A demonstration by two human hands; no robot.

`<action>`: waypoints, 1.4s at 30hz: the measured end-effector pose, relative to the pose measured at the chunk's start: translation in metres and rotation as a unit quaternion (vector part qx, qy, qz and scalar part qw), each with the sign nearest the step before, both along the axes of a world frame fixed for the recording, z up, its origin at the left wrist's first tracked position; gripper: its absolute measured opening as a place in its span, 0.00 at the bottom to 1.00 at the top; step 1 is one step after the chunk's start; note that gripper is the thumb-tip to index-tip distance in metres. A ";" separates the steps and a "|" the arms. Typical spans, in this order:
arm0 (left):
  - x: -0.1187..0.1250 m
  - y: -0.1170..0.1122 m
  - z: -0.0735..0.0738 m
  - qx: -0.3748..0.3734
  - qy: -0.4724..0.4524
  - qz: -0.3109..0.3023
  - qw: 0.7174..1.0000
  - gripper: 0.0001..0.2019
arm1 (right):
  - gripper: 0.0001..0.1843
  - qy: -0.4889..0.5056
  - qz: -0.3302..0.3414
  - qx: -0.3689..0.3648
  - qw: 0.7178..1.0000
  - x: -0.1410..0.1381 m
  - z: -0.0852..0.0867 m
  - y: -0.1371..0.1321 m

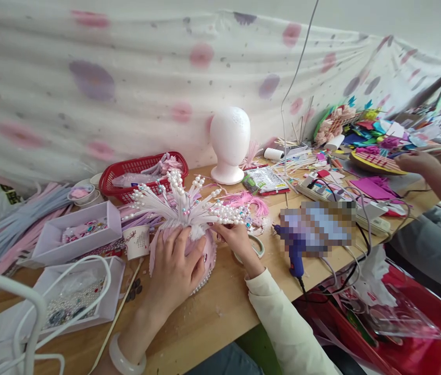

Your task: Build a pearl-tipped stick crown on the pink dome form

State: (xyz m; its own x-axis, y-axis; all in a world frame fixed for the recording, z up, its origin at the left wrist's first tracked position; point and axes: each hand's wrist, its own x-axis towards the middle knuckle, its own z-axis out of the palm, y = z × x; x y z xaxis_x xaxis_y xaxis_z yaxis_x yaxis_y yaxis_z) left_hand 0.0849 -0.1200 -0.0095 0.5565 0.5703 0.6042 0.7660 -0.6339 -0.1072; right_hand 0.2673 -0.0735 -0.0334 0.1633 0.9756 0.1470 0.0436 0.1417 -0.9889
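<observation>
A pink headdress (pixel 207 260) with a pearl-trimmed edge stands on the table in front of me. White tulle and pearl sprays (pixel 179 195) fan out from its top. My left hand (pixel 179 260) curves over its near side, fingers and thumb gripping the pink dome. At the right side of the sprays, my right hand (pixel 238 240) is closed in a pinch. Pearls partly cover those fingertips, so what they pinch is hidden. Scissors (pixel 260 246) with pale handles lie beside my right wrist. A paper cup (pixel 136 242) stands left of the headdress.
A white foam head (pixel 230 143) stands behind, beside a red basket (pixel 114 177). Boxes of beads (pixel 114 291) lie left, near a white tubular frame (pixel 42 312). Rightward are a blue glue gun (pixel 295 250), a power strip (pixel 372 224), cables and another person's hands (pixel 419 161).
</observation>
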 end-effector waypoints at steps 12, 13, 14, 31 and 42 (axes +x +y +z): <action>0.001 0.002 0.000 0.008 -0.007 0.004 1.000 0.14 | 0.18 0.015 0.003 0.008 1.000 -0.002 -0.005 0.002; 0.002 0.002 0.000 0.009 -0.008 0.005 1.000 0.14 | 0.20 0.014 0.011 -0.003 1.000 0.000 -0.005 0.002; 0.002 0.001 0.001 0.007 -0.008 0.005 1.000 0.14 | 0.21 0.014 0.016 -0.009 1.000 0.002 -0.005 0.001; 0.004 -0.002 0.002 -0.001 -0.035 0.011 0.999 0.15 | 0.14 -0.014 0.046 0.105 0.993 0.000 0.001 -0.005; 0.002 0.000 0.000 0.003 -0.039 0.007 0.999 0.15 | 0.13 -0.172 0.093 0.181 0.964 0.014 0.011 -0.003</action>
